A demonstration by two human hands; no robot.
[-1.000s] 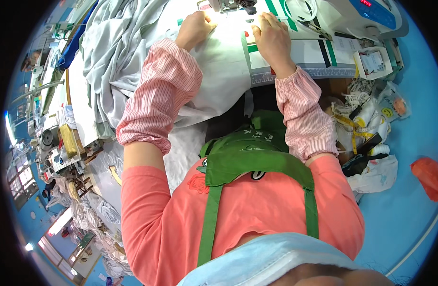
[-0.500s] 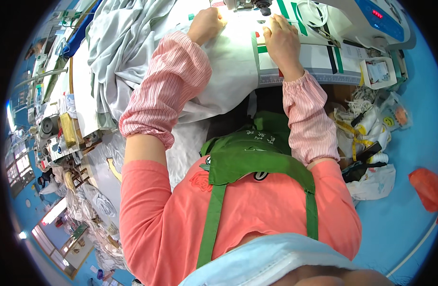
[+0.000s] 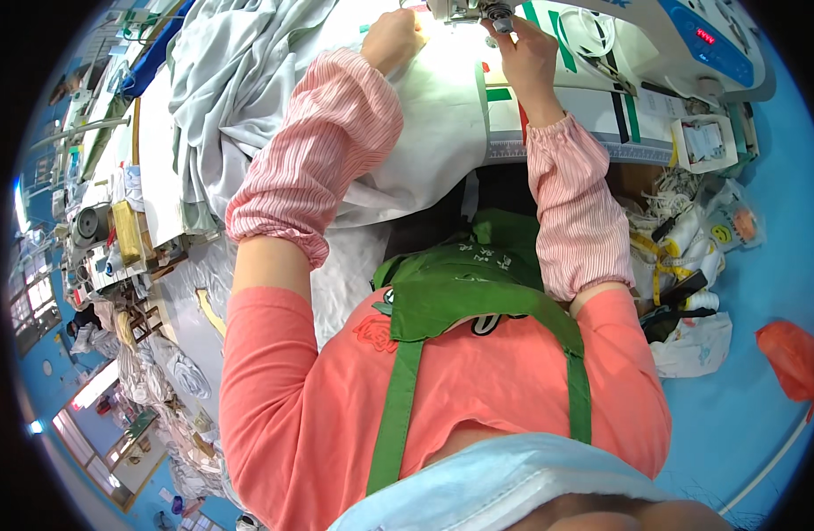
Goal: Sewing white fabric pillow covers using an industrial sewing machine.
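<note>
Both hands have shifted up: left hand (image 3: 391,37) pressed flat on white cloth (image 3: 442,97), right hand (image 3: 524,55) pinching it beside the needle.

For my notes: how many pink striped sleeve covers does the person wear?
2: one pink striped sleeve cover on the left forearm, one on the right forearm. None seems hidden.

The sleeve covers (image 3: 323,150) are pink with fine white stripes; the shirt (image 3: 478,380) is plain coral and the apron (image 3: 460,288) green. The cloth (image 3: 442,97) is white, the pile (image 3: 239,80) beside it pale grey. The sewing machine (image 3: 681,35) is white (with a blue panel), the floor (image 3: 743,389) bright blue, and the bag (image 3: 792,358) orange-red.
</note>
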